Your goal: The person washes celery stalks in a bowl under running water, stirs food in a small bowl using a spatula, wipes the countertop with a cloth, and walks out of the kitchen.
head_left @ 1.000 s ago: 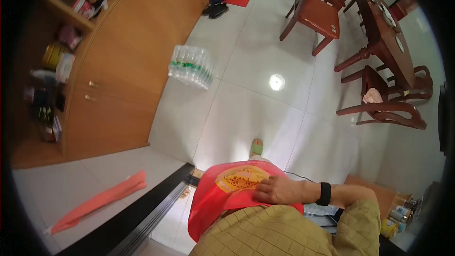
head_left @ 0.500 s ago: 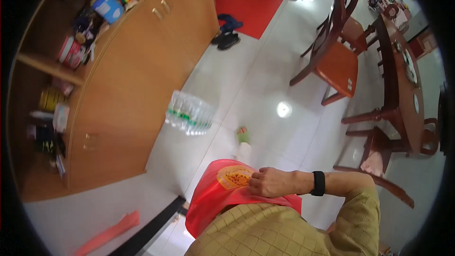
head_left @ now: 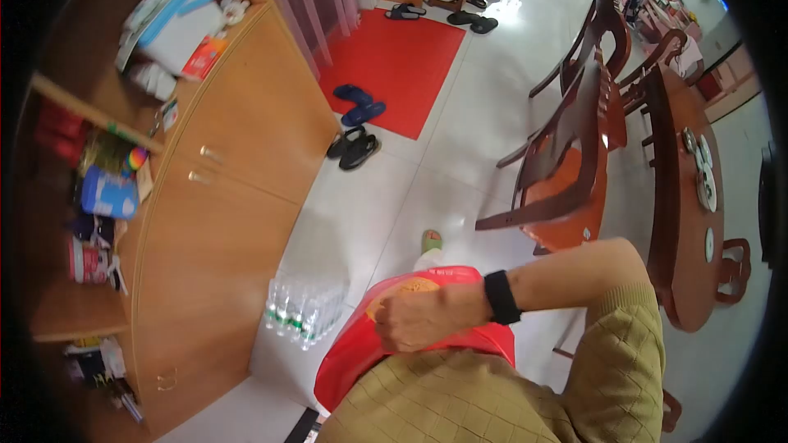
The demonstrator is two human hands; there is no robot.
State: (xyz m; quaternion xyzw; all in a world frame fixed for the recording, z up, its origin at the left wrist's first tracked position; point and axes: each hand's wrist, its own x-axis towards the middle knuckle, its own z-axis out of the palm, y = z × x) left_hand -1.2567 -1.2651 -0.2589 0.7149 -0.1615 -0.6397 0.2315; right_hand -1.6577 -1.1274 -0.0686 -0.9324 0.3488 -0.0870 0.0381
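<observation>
My right hand [head_left: 419, 320], with a black band on its wrist, is in front of my body with its fingers curled in. It lies over a shiny red apron [head_left: 455, 279] and partly covers the yellow print [head_left: 414, 286] on it. What the fingers grip, if anything, is hidden. My left hand is out of view. Below the apron a foot in a green slipper [head_left: 432, 239] shows on the tiled floor. A pack of clear plastic bottles [head_left: 305, 310] with green labels stands on the floor to the left, beside the wooden cabinet [head_left: 217, 246].
Shelves above the cabinet hold a blue tub [head_left: 110, 193] and other items. Several shoes [head_left: 355, 148] lie by a red mat [head_left: 394, 74] ahead. Wooden chairs [head_left: 566, 189] and a table [head_left: 677, 221] with plates [head_left: 706, 176] line the right side.
The view has moved forward: the mat, shoes and chairs are closer, and the bottle pack sits lower. My right hand has moved left across the red apron.
</observation>
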